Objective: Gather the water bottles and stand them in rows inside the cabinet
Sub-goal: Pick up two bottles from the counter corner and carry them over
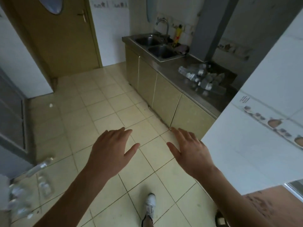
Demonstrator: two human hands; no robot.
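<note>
Several clear water bottles (pixel 200 77) lie in a heap on the dark countertop (pixel 165 68) at the right, past the sink. More clear bottles (pixel 39 167) lie blurred on the floor at the lower left. The beige cabinet (pixel 165 94) under the counter has all its doors closed. My left hand (pixel 109 153) and my right hand (pixel 191 151) hover over the floor tiles, palms down, fingers spread, holding nothing. Both are well short of the bottles.
A steel double sink (pixel 157 45) with a tap and a yellow bottle (pixel 177 34) stands at the counter's far end. A brown door (pixel 54 35) is closed at the back left. A white tiled wall (pixel 255 128) juts in at the right. My white shoe (pixel 150 205) is on the tiles.
</note>
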